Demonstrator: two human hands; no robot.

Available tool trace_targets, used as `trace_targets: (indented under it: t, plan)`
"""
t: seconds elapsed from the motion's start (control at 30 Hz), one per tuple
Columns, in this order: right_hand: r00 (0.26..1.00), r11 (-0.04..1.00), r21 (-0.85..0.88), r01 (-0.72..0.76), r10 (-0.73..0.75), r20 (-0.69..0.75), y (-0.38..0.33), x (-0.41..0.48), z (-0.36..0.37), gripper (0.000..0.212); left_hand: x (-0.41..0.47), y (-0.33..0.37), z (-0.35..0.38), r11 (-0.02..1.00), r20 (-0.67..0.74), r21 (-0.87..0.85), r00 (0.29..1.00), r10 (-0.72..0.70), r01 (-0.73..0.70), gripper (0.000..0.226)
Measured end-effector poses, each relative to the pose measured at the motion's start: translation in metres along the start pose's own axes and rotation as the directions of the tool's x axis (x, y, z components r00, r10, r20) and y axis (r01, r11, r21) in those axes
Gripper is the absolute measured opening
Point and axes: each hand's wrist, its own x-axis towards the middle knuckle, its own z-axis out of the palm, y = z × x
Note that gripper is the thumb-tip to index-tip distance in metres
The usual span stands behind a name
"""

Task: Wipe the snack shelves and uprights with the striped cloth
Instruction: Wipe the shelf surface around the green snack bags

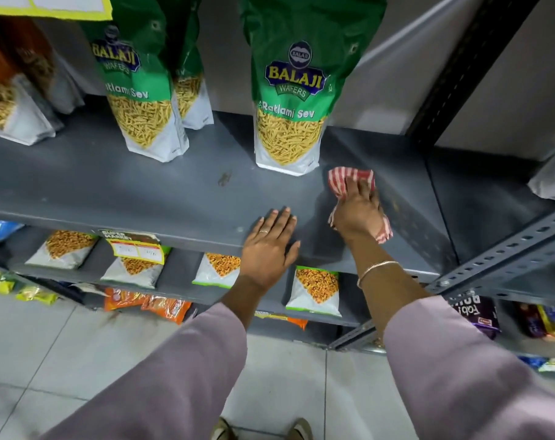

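A: So why is the left hand lying flat on the front edge of the shelf?

B: For support, I'd judge. Its fingers are spread and hold nothing; the palm rests on the grey metal while the person leans in, which leaves the other arm free to scrub.

A: And the right hand?

B: It's pressed down on the cloth, fingers loosely splayed over the top, pinning it to the shelf, not pinching it. Flat pressure suits wiping a surface.

A: Where does the cloth sit, exactly?

B: Under the palm and fingers, near the right end of the shelf. Red-and-white stripes show beyond the fingertips and again behind the wrist, so the hand covers only its middle. It lies just beside the nearest sev bag, not touching it as far as I can tell.

A: Why there?

B: Probably because that's open shelf between the bag and the side panel. The perforated upright stands well to the right, not touched by the cloth.

A: Anything left to clean?

B: A dark smudge sits farther left.
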Motion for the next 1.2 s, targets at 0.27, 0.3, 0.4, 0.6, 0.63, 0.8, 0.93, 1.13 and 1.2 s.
trace_targets:
  t: [0.27,0.3,0.4,0.6,0.63,0.8,0.93,1.13,1.2]
  plan:
    - [0.994,0.992,0.065,-0.11,0.11,0.0,-0.023,0.074,0.003,0.073,0.047,-0.028,0.008,0.999,-0.022,0.026,0.999,0.042,-0.042,0.053]
    - [0.995,0.991,0.087,-0.1,0.099,0.015,-0.025,0.073,0.005,0.076,0.04,-0.026,0.009,0.998,-0.021,0.025,0.998,0.064,-0.064,0.054]
    - [0.997,0.997,0.065,0.042,-0.046,0.069,-0.025,0.076,0.011,0.077,0.02,-0.021,0.009,0.998,0.004,0.008,0.998,0.056,-0.056,0.057]
    - [0.964,0.986,-0.006,0.166,-0.161,0.21,-0.016,0.148,0.029,0.1,0.008,-0.021,0.013,0.997,-0.033,-0.053,0.998,0.05,-0.052,0.068]
    - [0.959,0.981,-0.019,0.195,-0.187,0.212,-0.009,0.174,0.041,0.102,0.009,-0.022,0.013,0.997,-0.031,-0.051,0.998,0.052,-0.053,0.067]
    - [0.985,0.992,-0.078,0.097,-0.084,0.15,0.011,0.192,0.028,0.11,0.01,-0.023,0.02,0.996,-0.139,-0.039,0.987,0.075,-0.081,0.062]
    - [0.993,0.988,-0.155,-0.011,0.029,0.114,0.018,0.172,0.008,0.094,0.009,-0.022,0.018,0.997,-0.121,-0.017,0.99,0.068,-0.071,0.062]
    - [0.96,0.96,-0.079,-0.269,0.273,0.054,0.032,0.149,0.008,0.087,0.01,-0.021,0.017,0.998,-0.119,0.008,0.991,0.064,-0.063,0.057]
    - [0.953,0.953,-0.076,-0.293,0.297,0.05,0.034,0.141,0.006,0.078,0.011,-0.021,0.016,0.999,-0.096,-0.001,0.994,0.053,-0.053,0.066]
